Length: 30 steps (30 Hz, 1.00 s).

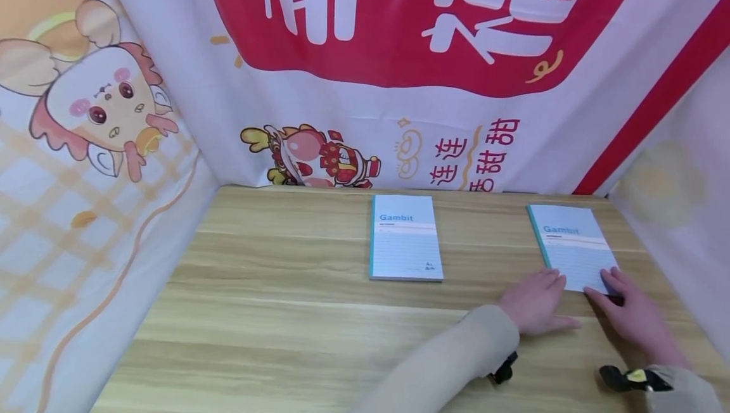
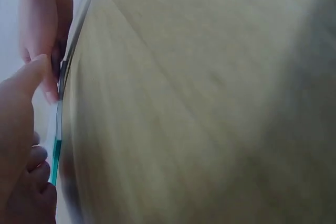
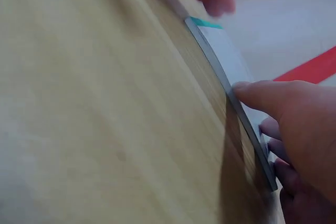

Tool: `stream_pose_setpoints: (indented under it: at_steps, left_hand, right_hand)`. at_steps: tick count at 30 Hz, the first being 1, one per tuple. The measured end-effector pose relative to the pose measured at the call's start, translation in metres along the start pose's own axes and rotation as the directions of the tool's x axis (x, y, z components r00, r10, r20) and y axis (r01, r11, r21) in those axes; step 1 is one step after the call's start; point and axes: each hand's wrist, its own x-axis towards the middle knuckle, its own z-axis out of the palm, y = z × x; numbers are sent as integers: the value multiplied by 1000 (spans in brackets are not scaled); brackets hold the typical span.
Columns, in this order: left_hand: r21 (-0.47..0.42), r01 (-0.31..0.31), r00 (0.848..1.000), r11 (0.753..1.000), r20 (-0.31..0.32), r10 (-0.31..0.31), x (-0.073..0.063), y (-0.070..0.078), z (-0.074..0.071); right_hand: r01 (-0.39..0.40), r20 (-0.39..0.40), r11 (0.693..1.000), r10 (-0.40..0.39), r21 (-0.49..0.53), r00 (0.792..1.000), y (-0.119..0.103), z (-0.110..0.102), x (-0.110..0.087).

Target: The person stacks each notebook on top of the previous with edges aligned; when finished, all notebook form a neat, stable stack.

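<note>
A white notebook [image 1: 573, 254] with a teal spine and "Gambit" on its cover lies at the right of the table. At its near right corner my right hand [image 1: 635, 315] holds it, the thumb [image 3: 257, 95] by the near edge and the fingers curled along the right side. My left hand [image 1: 536, 302] is at the near left corner, fingers by the spine and thumb stretched out to the right; contact there is hard to tell. In the left wrist view the teal spine [image 2: 56, 158] shows beside the left fingers.
A second matching notebook [image 1: 406, 242] lies flat at the table's back middle. Behind the wooden table [image 1: 256, 311] hangs a white and red printed cloth [image 1: 342, 102]; a patterned cloth [image 1: 142, 210] forms the left side. Pale cloth with a red band stands at the right.
</note>
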Motion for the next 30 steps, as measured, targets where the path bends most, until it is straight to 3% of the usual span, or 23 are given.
stream_pose_setpoints:
  at_steps: [9, 16, 22, 30]
  left_hand:
    - [11, 15, 999, 1000, 40, -15, -7, -2, 3]
    - [39, -6, 998, 999, 69, 3, -21, -6, -2]
    - [-3, 5, 996, 1000, 88, -5, -31, -14, -3]
    - [-71, -6, 999, 997, 53, 10, -51, -24, -4]
  right_hand:
    - [-1, -3, 1000, 2, 25, 1000, -10, 10, -9]
    - [-22, 14, 998, 21, 58, 1000, -17, 16, -17]
    - [3, -27, 998, -1, 65, 1000, -28, 24, -24]
    - [55, -78, 995, -49, 78, 996, -39, 36, -33]
